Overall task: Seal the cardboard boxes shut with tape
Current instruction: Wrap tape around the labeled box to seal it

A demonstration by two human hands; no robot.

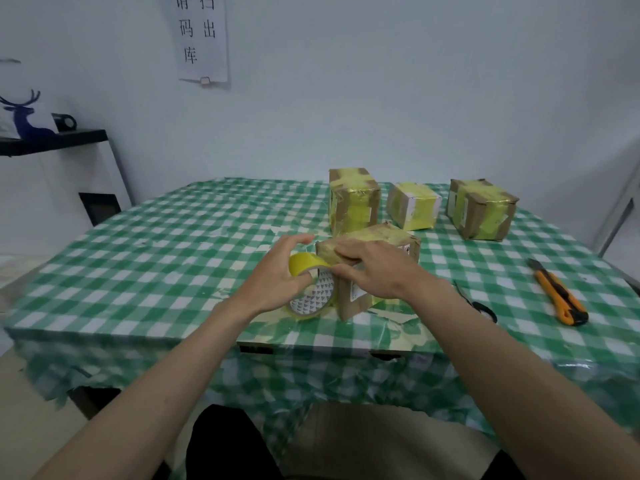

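A yellow tape roll [309, 289] with a patterned cardboard core is gripped by the left hand [277, 277]. At its 3 o'clock, the tape-patched brown cardboard box [367, 271] is pressed by the right hand [375, 270], fingers spread flat, partly hiding it. The green checked tablecloth [166, 258] lies beneath; black scissors [479, 306] are half hidden by the right forearm.

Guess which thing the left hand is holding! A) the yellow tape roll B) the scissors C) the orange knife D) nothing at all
A: the left hand is wrapped around the yellow tape roll, right against the nearest box that the right hand steadies.
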